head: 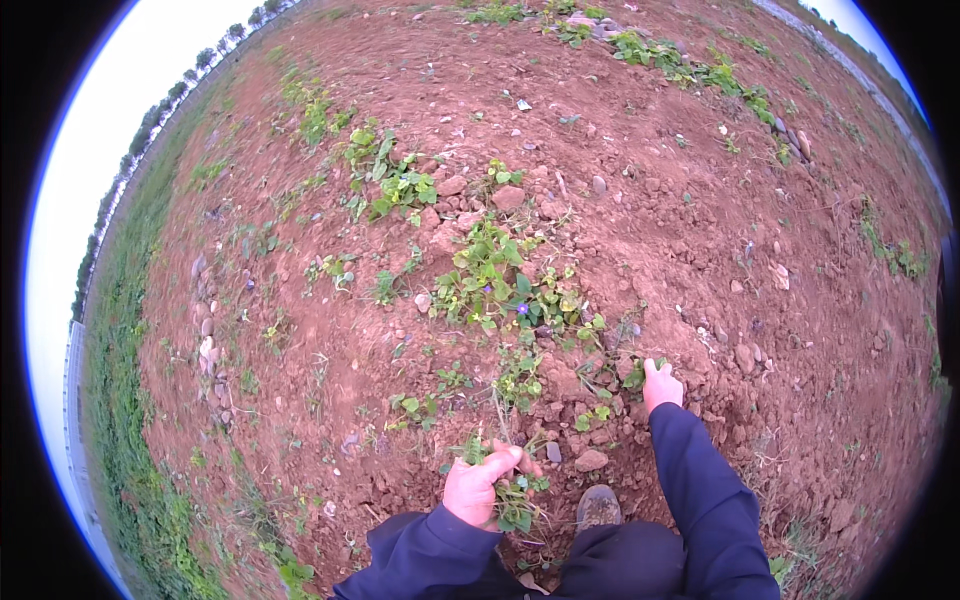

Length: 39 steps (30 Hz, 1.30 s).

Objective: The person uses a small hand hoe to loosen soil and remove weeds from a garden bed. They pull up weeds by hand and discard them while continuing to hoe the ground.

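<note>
My left hand (476, 487) is closed around a bunch of uprooted green weeds (516, 510), whose leaves and stems stick out above and below the fist. Ahead and to the right, my right hand (664, 386) reaches down to the soil, its fingers curled on a small leafy weed (635, 375); the fingertips are partly hidden. Between and beyond the hands grows a low patch of leafy vines (487, 262) with heart-shaped leaves and a purple flower (523, 308). Another small clump of weeds (519, 379) stands just beyond my left hand.
Reddish, cloddy soil (675, 210) spreads all around, strewn with stones. A reddish clod (592, 460) and a grey stone (553, 451) lie before my shoe (598, 508). More vines (652, 56) run along a stony line farther off. A grassy strip (124, 390) borders the left.
</note>
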Each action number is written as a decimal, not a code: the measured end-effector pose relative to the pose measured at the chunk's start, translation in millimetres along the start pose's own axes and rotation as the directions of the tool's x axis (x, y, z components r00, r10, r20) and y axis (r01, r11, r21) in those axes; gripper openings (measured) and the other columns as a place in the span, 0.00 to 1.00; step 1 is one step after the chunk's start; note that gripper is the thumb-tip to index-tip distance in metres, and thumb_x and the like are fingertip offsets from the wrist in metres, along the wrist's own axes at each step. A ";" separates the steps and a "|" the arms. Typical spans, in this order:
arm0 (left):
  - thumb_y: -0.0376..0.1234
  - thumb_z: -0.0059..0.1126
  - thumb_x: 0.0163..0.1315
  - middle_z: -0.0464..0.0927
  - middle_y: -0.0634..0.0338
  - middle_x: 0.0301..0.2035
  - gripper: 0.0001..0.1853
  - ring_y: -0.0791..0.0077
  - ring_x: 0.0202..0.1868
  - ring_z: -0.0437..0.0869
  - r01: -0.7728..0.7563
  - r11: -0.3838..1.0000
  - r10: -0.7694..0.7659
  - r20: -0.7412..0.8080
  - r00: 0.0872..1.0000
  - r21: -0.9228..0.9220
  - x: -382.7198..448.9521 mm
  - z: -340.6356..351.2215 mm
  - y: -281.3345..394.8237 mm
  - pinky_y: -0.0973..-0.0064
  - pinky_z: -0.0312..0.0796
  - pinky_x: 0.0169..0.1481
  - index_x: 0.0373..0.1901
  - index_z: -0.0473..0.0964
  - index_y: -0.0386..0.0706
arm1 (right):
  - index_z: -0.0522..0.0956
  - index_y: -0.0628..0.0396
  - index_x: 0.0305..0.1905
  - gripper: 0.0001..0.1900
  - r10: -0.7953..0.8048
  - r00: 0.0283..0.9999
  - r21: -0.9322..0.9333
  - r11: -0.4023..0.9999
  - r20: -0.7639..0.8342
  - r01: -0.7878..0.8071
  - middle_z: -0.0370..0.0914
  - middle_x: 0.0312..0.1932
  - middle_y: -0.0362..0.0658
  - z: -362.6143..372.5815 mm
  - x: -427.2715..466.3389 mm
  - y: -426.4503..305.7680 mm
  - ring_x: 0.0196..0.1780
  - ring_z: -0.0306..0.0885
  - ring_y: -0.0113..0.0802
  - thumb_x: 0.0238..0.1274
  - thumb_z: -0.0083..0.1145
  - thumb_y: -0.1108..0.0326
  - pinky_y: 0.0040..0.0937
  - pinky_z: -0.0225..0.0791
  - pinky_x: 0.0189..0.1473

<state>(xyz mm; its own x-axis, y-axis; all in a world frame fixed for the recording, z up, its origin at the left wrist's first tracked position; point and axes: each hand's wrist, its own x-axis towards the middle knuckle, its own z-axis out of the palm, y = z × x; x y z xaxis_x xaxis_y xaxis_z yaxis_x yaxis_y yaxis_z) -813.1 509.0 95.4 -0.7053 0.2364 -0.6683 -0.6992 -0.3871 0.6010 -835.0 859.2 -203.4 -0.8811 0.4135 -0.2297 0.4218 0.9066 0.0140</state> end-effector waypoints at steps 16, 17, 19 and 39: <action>0.31 0.60 0.66 0.80 0.55 0.31 0.07 0.60 0.39 0.86 0.048 0.998 -0.046 -0.067 0.997 0.030 2.3 -6.5 5.7 0.66 0.77 0.36 0.31 0.74 0.40 | 0.73 0.43 0.47 0.07 -0.045 0.999 -0.026 0.999 -0.013 0.045 0.80 0.37 0.51 13.0 8.0 10.5 0.38 0.86 0.52 0.69 0.47 0.67 0.49 0.78 0.37; 0.31 0.60 0.66 0.80 0.55 0.31 0.06 0.60 0.39 0.86 0.033 0.999 -0.031 -0.049 0.998 0.039 2.7 -6.7 5.8 0.66 0.77 0.36 0.31 0.74 0.40 | 0.74 0.43 0.47 0.07 -0.043 0.998 -0.050 0.998 -0.034 0.041 0.81 0.37 0.51 13.1 9.7 10.4 0.38 0.86 0.52 0.69 0.47 0.67 0.49 0.78 0.38; 0.31 0.60 0.65 0.81 0.55 0.31 0.06 0.60 0.39 0.86 0.042 0.999 -0.042 -0.029 0.999 0.013 3.4 -7.8 5.5 0.66 0.78 0.37 0.32 0.74 0.41 | 0.75 0.44 0.46 0.07 -0.021 1.000 -0.105 0.994 -0.008 0.020 0.81 0.37 0.50 13.3 13.4 10.4 0.39 0.86 0.52 0.69 0.47 0.67 0.49 0.78 0.39; 0.31 0.59 0.67 0.81 0.55 0.32 0.05 0.62 0.39 0.86 0.034 0.999 -0.034 -0.009 0.999 0.010 7.1 -27.5 7.0 0.67 0.77 0.37 0.33 0.75 0.41 | 0.79 0.50 0.52 0.17 -0.051 0.996 0.309 0.948 -0.070 0.070 0.84 0.40 0.58 21.5 25.6 53.9 0.47 0.83 0.58 0.57 0.58 0.73 0.52 0.75 0.50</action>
<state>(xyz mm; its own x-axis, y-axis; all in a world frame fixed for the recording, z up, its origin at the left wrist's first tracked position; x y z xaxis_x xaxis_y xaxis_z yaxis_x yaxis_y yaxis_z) -819.8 483.5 82.9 -0.6802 0.2416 -0.6920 -0.7238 -0.3702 0.5822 -830.2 916.8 -229.5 -0.9141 0.3721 -0.1611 0.4046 0.8625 -0.3040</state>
